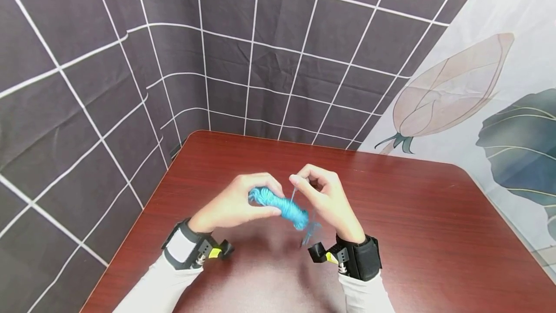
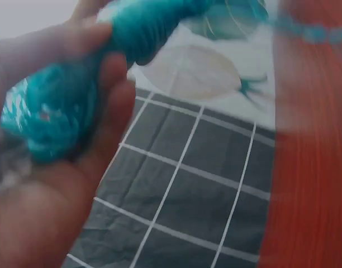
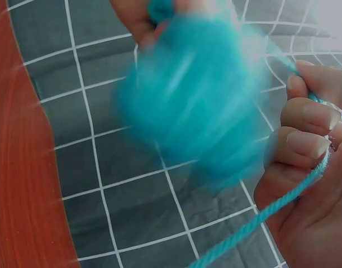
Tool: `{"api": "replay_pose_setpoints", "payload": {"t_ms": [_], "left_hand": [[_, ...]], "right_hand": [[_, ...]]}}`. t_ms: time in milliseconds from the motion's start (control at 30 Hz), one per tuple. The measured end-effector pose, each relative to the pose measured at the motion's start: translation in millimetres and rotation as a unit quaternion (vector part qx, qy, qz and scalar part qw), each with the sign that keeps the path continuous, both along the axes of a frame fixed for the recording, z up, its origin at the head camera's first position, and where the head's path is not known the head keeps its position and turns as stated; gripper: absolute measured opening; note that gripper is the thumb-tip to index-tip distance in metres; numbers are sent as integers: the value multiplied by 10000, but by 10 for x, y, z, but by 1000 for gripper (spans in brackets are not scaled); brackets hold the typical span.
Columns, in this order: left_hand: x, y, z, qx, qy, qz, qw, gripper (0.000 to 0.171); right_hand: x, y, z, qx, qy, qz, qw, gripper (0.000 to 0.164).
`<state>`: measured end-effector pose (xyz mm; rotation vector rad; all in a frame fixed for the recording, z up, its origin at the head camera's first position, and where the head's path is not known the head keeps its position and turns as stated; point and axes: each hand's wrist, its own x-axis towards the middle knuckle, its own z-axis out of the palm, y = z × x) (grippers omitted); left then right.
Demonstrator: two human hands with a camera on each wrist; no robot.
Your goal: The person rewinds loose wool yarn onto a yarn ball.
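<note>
A bundle of turquoise yarn (image 1: 278, 204), bound round its middle, is gripped by my left hand (image 1: 242, 199) between the thumb and curled fingers. In the left wrist view the yarn bundle (image 2: 146, 28) passes through that grip, with looped strands bulging near the palm. My right hand (image 1: 326, 199) pinches a yarn strand (image 1: 293, 194) that runs up from the bundle. The right wrist view has the strand (image 3: 255, 220) passing under curled fingers (image 3: 305, 142), its lower part leaving the frame. There the near end of the bundle is blurred.
Both hands are above a reddish-brown table (image 1: 434, 226). Dark grey cloth (image 1: 278, 66) with white grid lines hangs behind and at the left. A pale cloth (image 1: 460, 110) with leaf and bud prints hangs at the right. Each wrist wears a strapped camera (image 1: 318, 252).
</note>
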<state>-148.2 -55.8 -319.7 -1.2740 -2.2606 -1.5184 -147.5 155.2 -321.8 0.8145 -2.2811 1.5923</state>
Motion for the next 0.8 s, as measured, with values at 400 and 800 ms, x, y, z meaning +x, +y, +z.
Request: {"api": "replay_pose_setpoints", "payload": {"t_ms": [400,800], "left_hand": [[7,-35,35,2380,-350,-667,9683,26],[44,45,110,1791,536,1819,9654,25]], "right_hand": [[34,-161,48,83,0,436,9990,16],[19,-185,-52,398,83,477,9980,21]]}}
